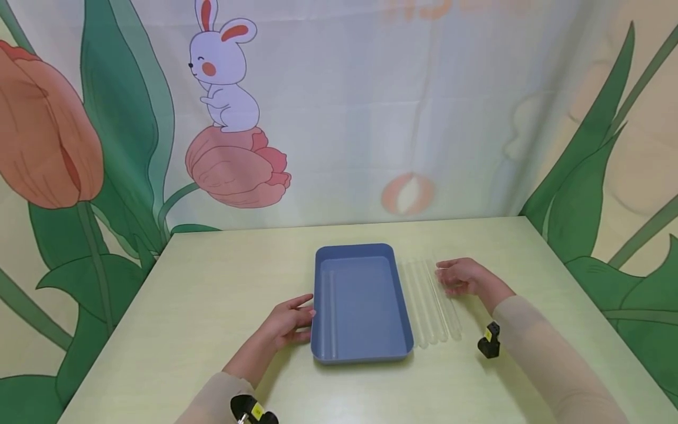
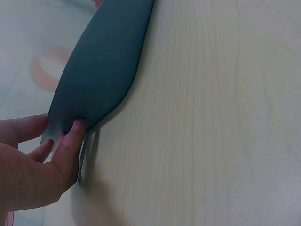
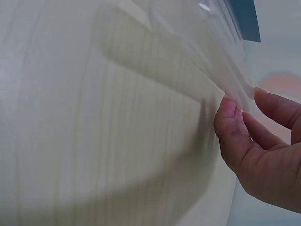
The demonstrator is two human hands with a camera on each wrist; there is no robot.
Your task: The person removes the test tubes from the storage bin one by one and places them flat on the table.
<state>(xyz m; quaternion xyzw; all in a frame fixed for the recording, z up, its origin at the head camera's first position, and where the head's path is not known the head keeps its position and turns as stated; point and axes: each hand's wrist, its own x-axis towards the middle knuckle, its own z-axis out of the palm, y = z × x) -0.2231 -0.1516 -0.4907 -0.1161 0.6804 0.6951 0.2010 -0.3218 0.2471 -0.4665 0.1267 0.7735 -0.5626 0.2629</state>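
While my left hand (image 1: 288, 323) rests loose, uncurled fingers against the blue rectangular tray (image 1: 365, 306), probably to steady it, my right hand (image 1: 459, 277) pinches an edge of the clear, ribbed plastic piece (image 1: 431, 306) just beside it on the pale wood-grain surface (image 1: 206, 306).

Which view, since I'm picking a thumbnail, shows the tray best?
The head view: it shows the tray almost unobstructed, inside included. The left wrist view shows only part of its outer side, with the left hand touching it; the right wrist view shows just a small piece near the top edge.
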